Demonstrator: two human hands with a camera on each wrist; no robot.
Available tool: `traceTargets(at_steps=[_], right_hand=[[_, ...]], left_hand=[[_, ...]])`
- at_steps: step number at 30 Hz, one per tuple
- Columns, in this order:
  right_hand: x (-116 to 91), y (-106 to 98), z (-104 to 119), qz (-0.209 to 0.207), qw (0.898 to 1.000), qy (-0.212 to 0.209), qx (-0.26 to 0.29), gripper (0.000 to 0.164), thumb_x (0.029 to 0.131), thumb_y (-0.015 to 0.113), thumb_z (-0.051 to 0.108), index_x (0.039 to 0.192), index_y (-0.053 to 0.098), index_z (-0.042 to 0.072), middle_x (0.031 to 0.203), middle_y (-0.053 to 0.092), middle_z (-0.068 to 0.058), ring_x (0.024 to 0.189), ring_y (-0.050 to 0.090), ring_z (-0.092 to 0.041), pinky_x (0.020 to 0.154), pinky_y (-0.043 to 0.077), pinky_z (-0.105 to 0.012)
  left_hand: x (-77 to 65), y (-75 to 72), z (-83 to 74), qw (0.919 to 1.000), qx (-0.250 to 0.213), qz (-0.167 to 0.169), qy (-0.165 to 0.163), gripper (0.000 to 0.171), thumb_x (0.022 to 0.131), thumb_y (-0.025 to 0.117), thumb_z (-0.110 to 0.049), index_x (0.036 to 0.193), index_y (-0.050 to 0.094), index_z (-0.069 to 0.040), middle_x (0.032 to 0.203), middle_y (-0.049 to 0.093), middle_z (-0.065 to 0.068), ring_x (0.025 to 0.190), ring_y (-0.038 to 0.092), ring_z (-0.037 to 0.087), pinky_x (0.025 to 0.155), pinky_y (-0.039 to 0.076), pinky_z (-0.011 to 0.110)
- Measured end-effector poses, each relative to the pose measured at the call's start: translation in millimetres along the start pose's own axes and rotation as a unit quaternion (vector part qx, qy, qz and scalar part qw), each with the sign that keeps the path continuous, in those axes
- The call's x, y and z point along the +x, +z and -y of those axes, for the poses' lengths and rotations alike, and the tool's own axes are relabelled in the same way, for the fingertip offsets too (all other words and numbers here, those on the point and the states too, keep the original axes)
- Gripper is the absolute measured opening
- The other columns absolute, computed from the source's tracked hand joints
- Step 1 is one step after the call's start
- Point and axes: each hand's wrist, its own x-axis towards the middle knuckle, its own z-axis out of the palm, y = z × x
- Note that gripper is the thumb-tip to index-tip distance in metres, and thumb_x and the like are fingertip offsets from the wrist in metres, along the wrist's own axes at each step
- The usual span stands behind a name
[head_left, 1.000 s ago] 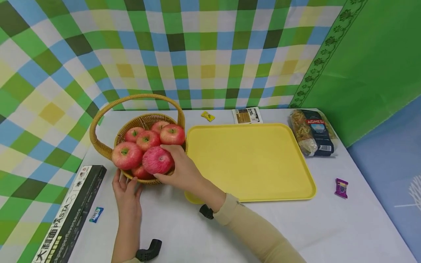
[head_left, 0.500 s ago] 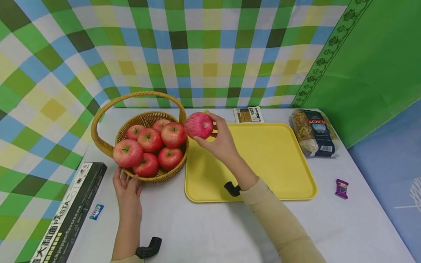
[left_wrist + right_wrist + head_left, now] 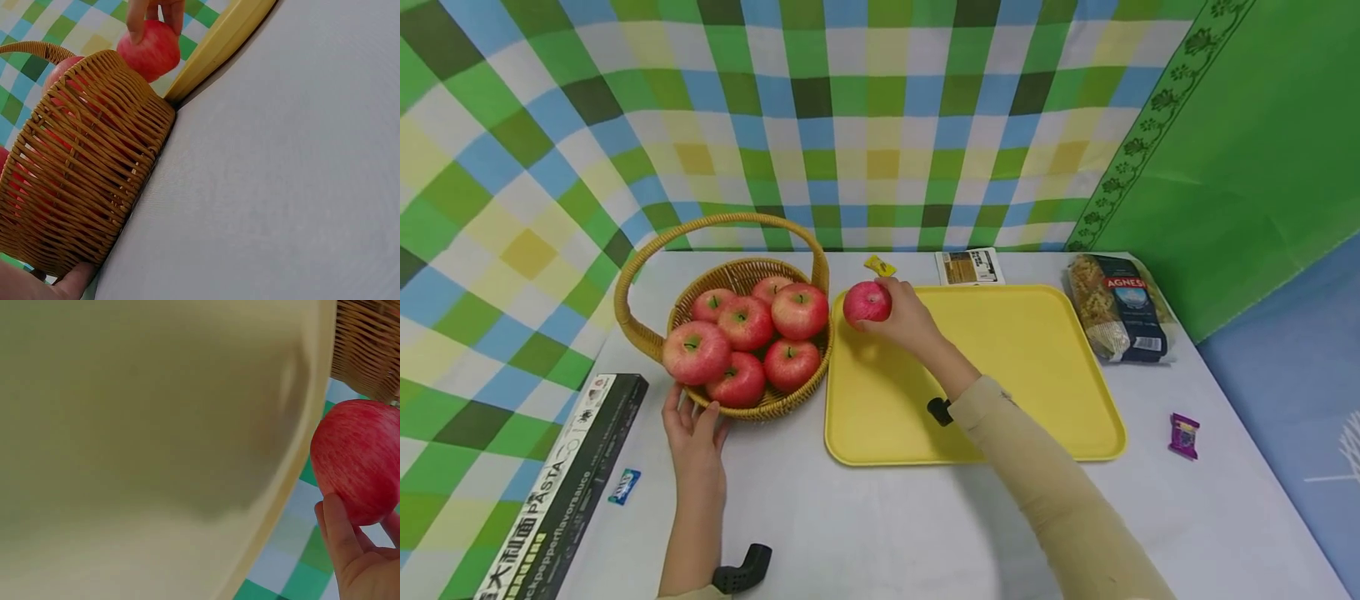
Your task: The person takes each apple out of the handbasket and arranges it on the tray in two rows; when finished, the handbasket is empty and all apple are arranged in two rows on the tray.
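Checkered cloth (image 3: 880,117) backs the white table (image 3: 850,542) as a red apple (image 3: 865,304), fresh from the wicker basket (image 3: 786,406) that the left hand (image 3: 694,442) touches with relaxed fingers, is pinched by the right hand (image 3: 907,318) with the yellow tray (image 3: 1030,375) below it, one transfer looking nearly done.

Checked backdrop (image 3: 880,125), white table (image 3: 850,525), perhaps cloth-covered

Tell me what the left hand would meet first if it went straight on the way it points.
The wicker basket: its near wall lies directly ahead of the left hand, apparently touching, though depth is hard to judge.
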Motion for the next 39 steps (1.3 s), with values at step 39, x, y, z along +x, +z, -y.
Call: traceTargets(at_steps=[39], right_hand=[[2, 7, 4, 0.006, 1.0, -0.001, -0.029, 0.081, 0.081, 0.076, 0.041, 0.146, 0.038, 0.011, 0.135, 0.045, -0.017, 0.115, 0.053, -0.032, 0.094, 0.049, -0.046]], left_hand=[[-1.0, -1.3, 2.4, 0.9999, 0.014, 0.004, 0.008, 0.061, 0.101, 0.052, -0.021, 0.149, 0.018, -0.038, 0.158, 0.02, -0.005, 0.141, 0.026, 0.017, 0.108, 0.037, 0.036]])
